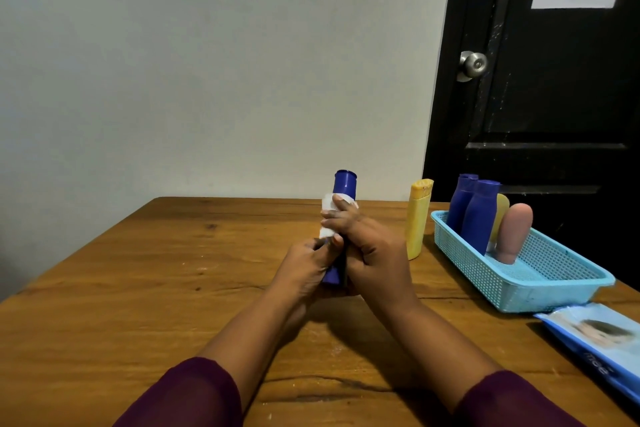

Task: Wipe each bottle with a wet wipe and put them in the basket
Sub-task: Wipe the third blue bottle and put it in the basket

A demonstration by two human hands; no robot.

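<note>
Blue bottle is held clear of the table between both hands, cap end pointing away from the person. Left hand is closed round the lower body. Right hand, touching the left and just beyond it, is curled round the upper body with the white wipe pressed under its fingers.

Judgement: the wiping step is in hand on this bottle. It is plastic, probably light and stiff. A wetted surface would be slippery, so the sound hold is the dry lower body, not the cap.

Yellow bottle stands right of the right hand, just beside the basket, apparently unwiped. The basket, further right, holds four bottles. Wipe pack lies right of the right forearm.
</note>
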